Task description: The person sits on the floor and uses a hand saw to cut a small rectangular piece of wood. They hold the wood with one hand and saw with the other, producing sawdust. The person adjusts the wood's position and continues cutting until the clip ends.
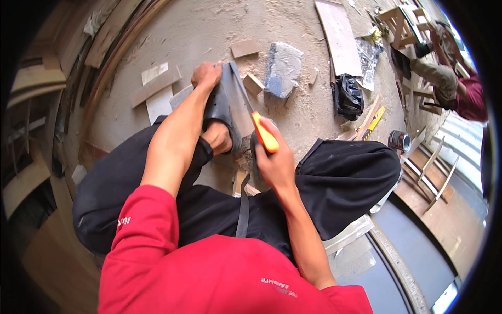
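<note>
My right hand (277, 162) is closed around the orange and yellow handle of a handsaw (266, 135). The saw's blade runs up and away to the left, along the inner side of my black slip-on shoe (215, 107). A pale wooden board (242, 121) shows beside the shoe, close under the blade. My left hand (207, 74) is closed just left of the shoe's toe, near the blade's far end. What its fingers grip is hidden. My left foot is in the shoe, and both my knees are bent outward.
A grey block (283, 70) and wood offcuts (244, 48) lie ahead on the dusty floor. Boards (157, 86) lie at the left. To the right are a long plank (339, 39), a black plastic bag (349, 97), a yellow-handled tool (374, 123), a tin (399, 141) and another person (444, 78).
</note>
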{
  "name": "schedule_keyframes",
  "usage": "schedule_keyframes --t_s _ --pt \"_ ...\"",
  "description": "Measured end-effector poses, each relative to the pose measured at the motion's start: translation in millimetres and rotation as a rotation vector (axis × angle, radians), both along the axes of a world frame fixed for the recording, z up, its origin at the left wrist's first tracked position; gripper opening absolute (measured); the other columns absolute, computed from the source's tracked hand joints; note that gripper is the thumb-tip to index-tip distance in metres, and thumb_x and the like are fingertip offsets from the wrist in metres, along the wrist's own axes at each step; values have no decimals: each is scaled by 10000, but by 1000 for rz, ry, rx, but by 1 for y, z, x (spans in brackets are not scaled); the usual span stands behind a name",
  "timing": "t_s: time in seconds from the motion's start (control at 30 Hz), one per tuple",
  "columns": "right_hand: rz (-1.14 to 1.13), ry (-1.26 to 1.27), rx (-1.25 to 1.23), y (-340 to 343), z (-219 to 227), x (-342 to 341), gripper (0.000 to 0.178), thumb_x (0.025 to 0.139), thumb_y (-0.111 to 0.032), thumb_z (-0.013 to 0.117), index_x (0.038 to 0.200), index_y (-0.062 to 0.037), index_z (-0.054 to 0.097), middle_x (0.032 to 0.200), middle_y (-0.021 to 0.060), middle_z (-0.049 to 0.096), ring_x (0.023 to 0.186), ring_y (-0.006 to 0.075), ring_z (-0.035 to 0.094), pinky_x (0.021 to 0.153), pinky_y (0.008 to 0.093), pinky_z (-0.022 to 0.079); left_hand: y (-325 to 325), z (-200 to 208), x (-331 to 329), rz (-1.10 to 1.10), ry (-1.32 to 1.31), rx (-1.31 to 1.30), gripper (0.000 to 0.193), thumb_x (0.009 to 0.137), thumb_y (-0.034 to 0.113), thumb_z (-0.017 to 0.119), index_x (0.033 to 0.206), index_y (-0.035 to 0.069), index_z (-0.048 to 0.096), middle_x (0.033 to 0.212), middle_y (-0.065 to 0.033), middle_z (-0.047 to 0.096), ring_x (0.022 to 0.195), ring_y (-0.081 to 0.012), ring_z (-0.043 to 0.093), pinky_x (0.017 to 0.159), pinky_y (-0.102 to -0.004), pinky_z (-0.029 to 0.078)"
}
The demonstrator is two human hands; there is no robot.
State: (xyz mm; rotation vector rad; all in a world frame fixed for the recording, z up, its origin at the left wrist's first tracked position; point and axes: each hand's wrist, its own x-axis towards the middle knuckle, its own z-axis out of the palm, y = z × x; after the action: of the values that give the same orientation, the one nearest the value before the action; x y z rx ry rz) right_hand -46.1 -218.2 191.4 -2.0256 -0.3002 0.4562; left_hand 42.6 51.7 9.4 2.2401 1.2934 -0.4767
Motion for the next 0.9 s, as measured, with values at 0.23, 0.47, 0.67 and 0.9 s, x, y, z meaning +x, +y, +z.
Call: schedule_keyframes --t_s 0.23,0.47,0.67,0.9 --pt "-9 42 53 -10 3 -10 552 822 -28 628 1355 -137 536 1105 256 653 981 444 627 832 444 523 -1 3 -2 -79 0 36 460 901 557 541 1113 204 745 1135 -182 698 1127 -381 632 946 -485 490" --pt "0 78 -34 25 -25 22 602 792 -5 636 1370 -126 518 1177 220 650 987 404 651 845 446 545 -12 2 4 -170 18 89 472 926 545 491 1146 204 731 1150 -202 687 1130 -391 629 956 -479 483" --pt "-38 48 92 -27 7 -24 560 805 -62 642 1350 -135 541 1171 242 633 962 413 640 808 472 541 -13 3 -10 -165 27 125 461 936 510 467 1155 196 725 1142 -198 690 1109 -390 640 956 -479 484" --pt "2 114 -43 9 -10 7 593 789 -47 646 1358 -180 546 987 230 683 876 412 670 772 478 547 -12 4 -14 -192 52 108 443 934 501 466 1174 225 716 1147 -184 691 1116 -390 634 970 -475 476"
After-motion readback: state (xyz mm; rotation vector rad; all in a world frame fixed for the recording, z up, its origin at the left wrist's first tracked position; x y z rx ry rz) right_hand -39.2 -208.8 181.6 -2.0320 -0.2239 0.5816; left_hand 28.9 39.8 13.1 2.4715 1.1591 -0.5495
